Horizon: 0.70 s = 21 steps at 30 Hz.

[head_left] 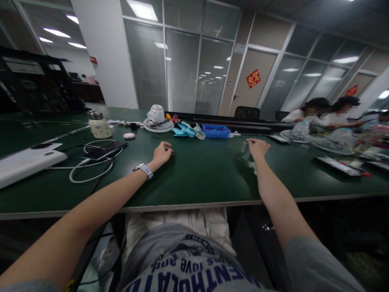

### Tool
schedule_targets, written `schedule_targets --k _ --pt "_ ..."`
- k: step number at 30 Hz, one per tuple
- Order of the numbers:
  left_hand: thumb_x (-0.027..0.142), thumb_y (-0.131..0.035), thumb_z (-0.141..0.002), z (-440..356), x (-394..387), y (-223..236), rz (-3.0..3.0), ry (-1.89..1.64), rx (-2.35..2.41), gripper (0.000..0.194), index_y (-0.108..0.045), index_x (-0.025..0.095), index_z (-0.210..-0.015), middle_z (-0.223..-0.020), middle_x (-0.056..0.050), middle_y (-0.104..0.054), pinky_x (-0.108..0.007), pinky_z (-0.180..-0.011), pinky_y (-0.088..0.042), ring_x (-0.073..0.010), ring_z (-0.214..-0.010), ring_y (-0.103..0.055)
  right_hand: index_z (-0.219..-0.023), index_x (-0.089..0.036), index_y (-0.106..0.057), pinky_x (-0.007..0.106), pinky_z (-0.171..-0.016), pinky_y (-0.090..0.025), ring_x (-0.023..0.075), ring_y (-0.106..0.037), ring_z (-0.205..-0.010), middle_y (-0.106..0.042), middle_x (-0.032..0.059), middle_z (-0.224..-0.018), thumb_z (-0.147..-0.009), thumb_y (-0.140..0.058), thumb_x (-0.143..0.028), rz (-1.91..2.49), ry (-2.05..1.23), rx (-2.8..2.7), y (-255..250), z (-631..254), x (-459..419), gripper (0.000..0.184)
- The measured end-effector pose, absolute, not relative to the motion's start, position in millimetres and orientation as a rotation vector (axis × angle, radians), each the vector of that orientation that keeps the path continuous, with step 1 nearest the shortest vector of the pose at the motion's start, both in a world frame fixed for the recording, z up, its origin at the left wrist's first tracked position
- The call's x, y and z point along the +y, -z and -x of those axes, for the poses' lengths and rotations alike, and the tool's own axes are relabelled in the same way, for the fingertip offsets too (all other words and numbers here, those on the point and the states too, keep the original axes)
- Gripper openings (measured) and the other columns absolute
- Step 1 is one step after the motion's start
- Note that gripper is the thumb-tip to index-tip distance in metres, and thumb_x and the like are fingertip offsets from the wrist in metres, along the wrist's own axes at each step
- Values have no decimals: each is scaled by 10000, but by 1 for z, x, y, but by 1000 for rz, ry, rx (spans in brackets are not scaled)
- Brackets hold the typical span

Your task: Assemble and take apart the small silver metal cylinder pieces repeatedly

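Note:
My left hand (163, 152) rests on the green table, its fingers curled in and no object showing in them. A watch with a pale strap (144, 170) is on that wrist. Further right, my right hand (258, 148) is closed in a pinch, with a small grey cylinder (244, 147) at its fingertips. A pale, blurred piece hangs below the cylinder; I cannot tell what it is. Beyond my hands lie light-blue fan blades (184, 129), a blue plastic basket (216, 131) and a white fan body with a round grille (158, 125).
On the left are a cream flask (99, 126), a pink oval case (129, 136), a dark phone (106, 150) with looped white cable, and a long white device (33, 166). Fan parts (300, 133) and a tray (338, 167) lie to the right, where other people sit.

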State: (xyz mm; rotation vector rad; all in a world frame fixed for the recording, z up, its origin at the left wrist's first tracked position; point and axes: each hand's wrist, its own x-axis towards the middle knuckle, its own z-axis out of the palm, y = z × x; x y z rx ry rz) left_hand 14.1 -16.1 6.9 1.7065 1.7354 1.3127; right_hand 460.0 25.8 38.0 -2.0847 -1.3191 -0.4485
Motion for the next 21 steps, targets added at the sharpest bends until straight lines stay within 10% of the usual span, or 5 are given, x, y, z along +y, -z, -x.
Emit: schedule_targets --k 21 --pt "187 -579 -792 -16 -23 -12 -1718 -1191 1807 273 -587 189 -1065 -973 -68 -733 -307 -819 -474 -196 -884 -668 -1118 -225 -724 422 -874 -301 289 -548 -1013 -690 153 -1059 -952 -438 -340 2222 442 -1405 -37 -458 26 350"
